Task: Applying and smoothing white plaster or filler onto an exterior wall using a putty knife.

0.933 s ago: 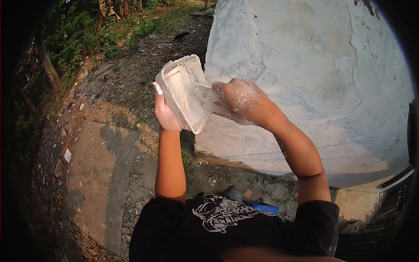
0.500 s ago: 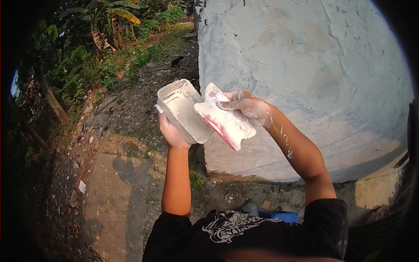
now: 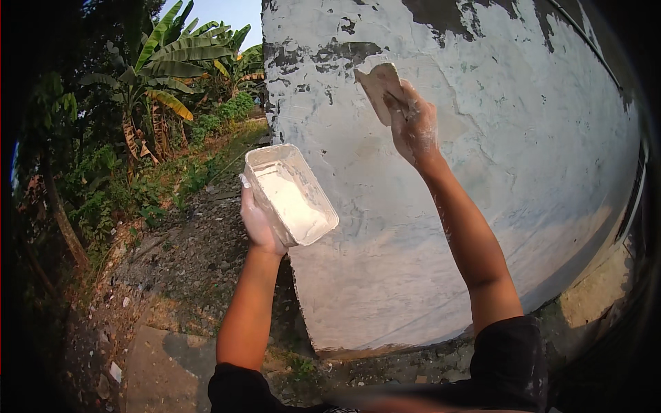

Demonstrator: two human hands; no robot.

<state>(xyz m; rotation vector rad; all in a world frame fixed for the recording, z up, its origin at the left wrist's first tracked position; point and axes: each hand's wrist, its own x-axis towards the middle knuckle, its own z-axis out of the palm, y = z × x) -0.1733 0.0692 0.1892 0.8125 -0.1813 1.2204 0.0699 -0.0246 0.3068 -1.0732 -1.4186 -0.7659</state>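
Observation:
My left hand (image 3: 260,219) is closed around the side and underside of a rectangular plastic tub (image 3: 326,199). White plaster paste (image 3: 292,201) lies inside it, and dried smears coat its rim. Higher up and to the right, my right hand (image 3: 415,127) grips a flat putty scraper (image 3: 381,88) with an uneven edge. The scraper is tilted at the upper part of the wall (image 3: 413,234), close to dark unplastered patches; whether it touches the surface I cannot tell. White residue covers my right fingers and wrist.
Rubble ground (image 3: 200,234) runs along the wall's left edge, with a concrete slab (image 3: 165,365) near the lower left. Banana plants (image 3: 179,65) and shrubs stand at the far left. A thin pipe (image 3: 585,34) crosses the wall's upper right.
My right hand has moved the scraper from beside the tub up to the wall's upper part. The tub stays in my left hand, and the view has tilted upward.

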